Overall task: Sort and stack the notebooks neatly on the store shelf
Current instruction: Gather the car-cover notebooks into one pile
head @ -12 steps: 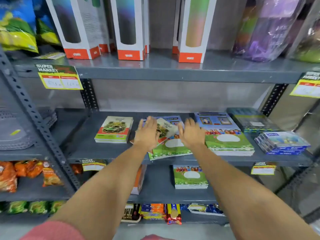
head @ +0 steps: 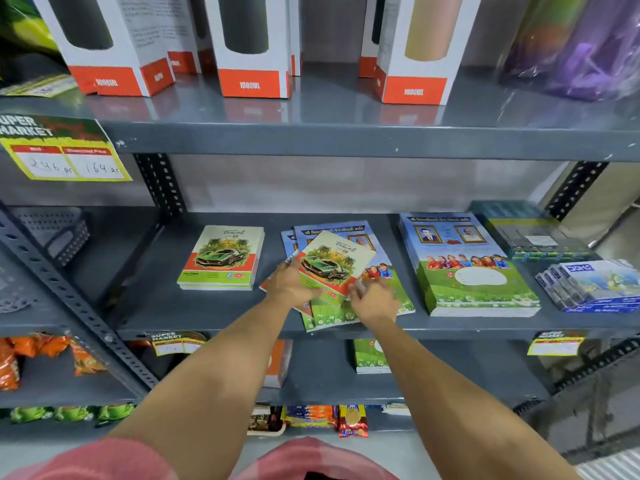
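At nine o'clock on the shelf a tidy car-cover stack sits squared, likely the home for the loose car-cover notebook lying askew at centre on the messy blue-and-green pile. The left hand grips its near-left corner while the right hand, fingers curled, touches its near-right edge; whether it truly pinches is unclear. At three o'clock the tall stack stands finished; the hands hide the pile's near edge.

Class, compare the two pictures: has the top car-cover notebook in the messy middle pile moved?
Yes. The car-cover notebook is now uncovered, gripped by both hands, and overlaps the blue-green notebooks beneath differently.
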### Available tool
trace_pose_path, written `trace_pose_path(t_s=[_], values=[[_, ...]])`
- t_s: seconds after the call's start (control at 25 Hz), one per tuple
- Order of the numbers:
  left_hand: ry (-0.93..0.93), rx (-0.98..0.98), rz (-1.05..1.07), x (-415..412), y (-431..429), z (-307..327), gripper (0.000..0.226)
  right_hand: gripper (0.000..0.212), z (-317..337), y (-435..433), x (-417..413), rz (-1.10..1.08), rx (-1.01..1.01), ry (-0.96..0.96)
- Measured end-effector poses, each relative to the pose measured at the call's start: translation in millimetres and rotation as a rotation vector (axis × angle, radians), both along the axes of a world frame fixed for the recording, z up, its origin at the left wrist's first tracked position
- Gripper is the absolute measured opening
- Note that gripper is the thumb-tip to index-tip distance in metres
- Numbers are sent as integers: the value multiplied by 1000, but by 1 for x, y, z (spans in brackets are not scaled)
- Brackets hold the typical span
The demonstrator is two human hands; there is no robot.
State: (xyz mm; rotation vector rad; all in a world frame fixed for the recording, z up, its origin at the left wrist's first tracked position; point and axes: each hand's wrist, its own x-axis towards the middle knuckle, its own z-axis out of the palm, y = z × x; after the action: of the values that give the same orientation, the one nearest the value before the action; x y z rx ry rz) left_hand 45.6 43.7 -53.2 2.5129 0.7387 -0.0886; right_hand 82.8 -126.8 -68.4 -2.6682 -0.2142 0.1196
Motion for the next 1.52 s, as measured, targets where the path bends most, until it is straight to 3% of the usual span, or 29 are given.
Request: trace_pose_path(t_s=[0.2,0.4,0.52,0.76,0.88,1.08,1.24,1.36,1.52], values=[[-104,-36,35,3,21,3,99,29,-1,23,11,-58,159,84],[-182,72,197,-25,81,18,95,22,20,96,10,101,427,149],[-174,99,281,-52,122,21,96,25,28,148,5,220,452,157],[-108,316,249,-80,158,2,98,21,6,188,-5,321,284,157],[-89,399,215,-83,158,-2,101,24,4,185,-4,365,293,153],[-150,522,124,-64,125,8,102,20,19,133,18,290,230,72],[-103,556,-3,-27,62,17,84,39,33,62,48,151,21,-20],[14,445,-58,-6,-5,4,69,62,28,4,55,17,-238,98],[-4,118,194,11,-45,-6,54,57,14,-23,55,39,-146,203]])
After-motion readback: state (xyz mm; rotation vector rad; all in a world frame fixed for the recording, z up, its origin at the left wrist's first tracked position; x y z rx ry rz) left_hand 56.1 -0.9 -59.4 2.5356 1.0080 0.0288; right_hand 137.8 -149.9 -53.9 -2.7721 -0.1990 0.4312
